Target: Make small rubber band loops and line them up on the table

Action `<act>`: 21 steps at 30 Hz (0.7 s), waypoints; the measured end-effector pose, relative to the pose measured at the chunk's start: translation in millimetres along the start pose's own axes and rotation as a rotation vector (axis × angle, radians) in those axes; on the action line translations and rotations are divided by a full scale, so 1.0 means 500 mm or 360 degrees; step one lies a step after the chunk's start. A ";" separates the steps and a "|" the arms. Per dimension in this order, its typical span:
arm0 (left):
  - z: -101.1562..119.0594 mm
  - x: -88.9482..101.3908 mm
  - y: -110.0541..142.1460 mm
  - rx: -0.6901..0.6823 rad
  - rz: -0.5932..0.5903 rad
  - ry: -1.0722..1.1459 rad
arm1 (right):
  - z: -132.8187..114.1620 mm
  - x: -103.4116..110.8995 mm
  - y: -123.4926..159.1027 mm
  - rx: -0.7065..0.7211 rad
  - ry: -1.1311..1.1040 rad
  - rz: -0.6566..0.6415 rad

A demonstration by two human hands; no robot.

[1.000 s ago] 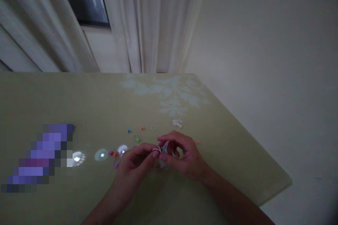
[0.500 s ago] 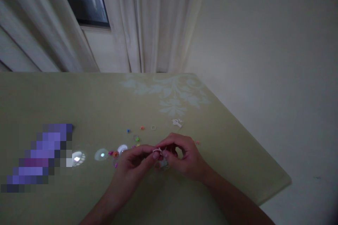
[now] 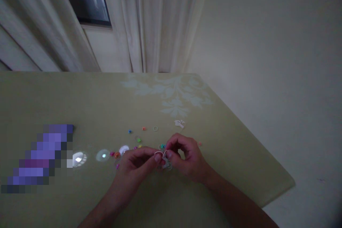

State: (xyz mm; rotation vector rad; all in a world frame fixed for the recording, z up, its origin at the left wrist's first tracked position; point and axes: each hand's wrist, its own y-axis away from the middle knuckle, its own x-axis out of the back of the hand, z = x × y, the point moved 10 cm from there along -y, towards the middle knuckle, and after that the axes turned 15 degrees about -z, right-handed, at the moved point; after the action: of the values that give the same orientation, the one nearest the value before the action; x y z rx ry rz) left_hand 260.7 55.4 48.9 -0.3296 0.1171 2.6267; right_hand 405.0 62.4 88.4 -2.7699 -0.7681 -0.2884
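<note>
Between my hands is a thin pale elastic band (image 3: 158,153), bent into a small loop. My left hand (image 3: 136,164) pinches one side of it between thumb and index finger. My right hand (image 3: 184,153) pinches the other side, its fingertips almost touching the left ones. Just behind the fingertips lies a teal star-shaped piece (image 3: 162,146), partly covered. Below them sits a small cluster of whitish rings (image 3: 169,166), too blurred to make out fully. Next to my left hand are a magenta piece (image 3: 112,154) and an orange piece (image 3: 117,155).
Farther back are a blue piece (image 3: 130,131), an orange star (image 3: 144,128), a pale ring (image 3: 155,128), a green star (image 3: 139,140) and a white cut-out piece (image 3: 179,124). A pixelated purple object (image 3: 42,156) lies left. The table's edge (image 3: 248,134) slants along the right.
My right fingers have lifted and drawn slightly apart from the left ones, uncovering the teal star piece behind them. The left hand stays nearly still.
</note>
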 end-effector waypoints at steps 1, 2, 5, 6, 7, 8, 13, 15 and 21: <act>-0.002 0.000 0.000 0.0002 -0.0002 0.0005 | 0.001 0.001 0.000 0.0000 -0.0012 0.0001; -0.003 0.001 0.000 0.0001 -0.0003 0.0014 | 0.002 0.001 0.000 0.0000 -0.0022 0.0000; -0.004 0.004 0.002 -0.0008 0.0021 0.0035 | 0.001 0.001 -0.001 0.0016 -0.0048 -0.0011; -0.003 0.005 0.003 -0.0012 0.0027 0.0037 | 0.000 0.001 -0.001 0.0027 -0.0054 -0.0015; -0.002 0.006 0.004 -0.0017 0.0038 0.0040 | 0.000 0.001 -0.001 0.0036 -0.0059 -0.0019; -0.001 0.007 0.004 -0.0020 0.0048 0.0042 | -0.001 0.001 -0.001 0.0043 -0.0065 -0.0024; 0.003 0.008 0.006 -0.0037 0.0074 0.0049 | 0.001 -0.002 0.001 0.0050 -0.0083 -0.0048; 0.004 0.006 0.006 -0.0046 0.0064 0.0050 | 0.002 -0.003 0.002 0.0054 -0.0078 -0.0056; 0.004 0.005 0.008 -0.0070 0.0052 0.0074 | -0.003 -0.004 0.003 0.0082 -0.0076 -0.0077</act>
State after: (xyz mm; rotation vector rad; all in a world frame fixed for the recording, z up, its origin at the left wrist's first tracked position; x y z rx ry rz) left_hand 256.3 53.3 50.5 -0.4071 0.0811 2.6575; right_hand 404.0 60.1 89.1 -2.7221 -0.8433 -0.2090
